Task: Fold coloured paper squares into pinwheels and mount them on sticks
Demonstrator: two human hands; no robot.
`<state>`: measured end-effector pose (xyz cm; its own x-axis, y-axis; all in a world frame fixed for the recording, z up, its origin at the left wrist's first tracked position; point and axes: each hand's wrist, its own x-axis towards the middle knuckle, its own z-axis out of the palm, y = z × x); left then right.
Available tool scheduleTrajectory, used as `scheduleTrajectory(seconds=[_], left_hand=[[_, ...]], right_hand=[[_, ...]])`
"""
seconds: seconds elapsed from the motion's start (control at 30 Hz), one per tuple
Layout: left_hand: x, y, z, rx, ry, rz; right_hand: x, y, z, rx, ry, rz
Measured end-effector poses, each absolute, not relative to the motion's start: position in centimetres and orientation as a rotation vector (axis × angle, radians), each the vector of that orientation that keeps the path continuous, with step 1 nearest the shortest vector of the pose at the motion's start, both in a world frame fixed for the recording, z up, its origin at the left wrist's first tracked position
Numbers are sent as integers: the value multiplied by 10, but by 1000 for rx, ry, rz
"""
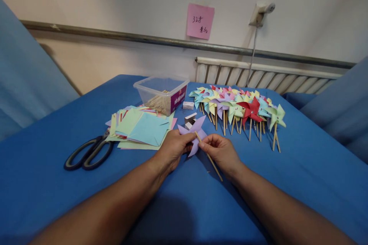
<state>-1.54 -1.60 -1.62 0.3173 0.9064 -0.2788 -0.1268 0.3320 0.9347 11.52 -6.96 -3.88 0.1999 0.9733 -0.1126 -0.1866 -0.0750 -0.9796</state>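
Seen from above, two bare forearms reach forward over a bench [43, 183] covered in blue cloth. The left hand [172, 149] is curled closed, pinching the edge of a lilac paper pinwheel [193, 134] between thumb and fingers. The right hand [220, 151] is also closed, its fingertips gripping a thin wooden stick [211, 159] near its top end. The stick slants from the centre of the pinwheel down toward the person, crossing under the right hand. The pinwheel sits between the two hands, just above the cloth; whether it touches the cloth cannot be told.

Left of the pinwheel lies a loose stack of coloured paper squares [140, 128], pale green and light blue on top. Further left of the pinwheel, touching the stack's edge, are black-handled scissors [89, 153], lying flat with handles toward the person. Behind the pinwheel and a little left stands a clear plastic tub [161, 92] with a purple label, holding more wooden sticks. Just behind the pinwheel are small white boxes [190, 118]. Right of and behind the pinwheel, a dense row of finished pinwheels [238, 109] on sticks lies across the cloth in blue, yellow, pink, green and red. Far behind the pinwheel, a pink note [200, 21] is stuck to the wall above a radiator [258, 74].
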Motion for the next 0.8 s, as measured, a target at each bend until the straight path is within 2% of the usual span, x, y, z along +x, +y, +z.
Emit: scheduleTrajectory(seconds=[0.8], left_hand=[[-15,-20,-9,972,987,837]], right_hand=[[117,-72,-30,-1259,-947,1251]])
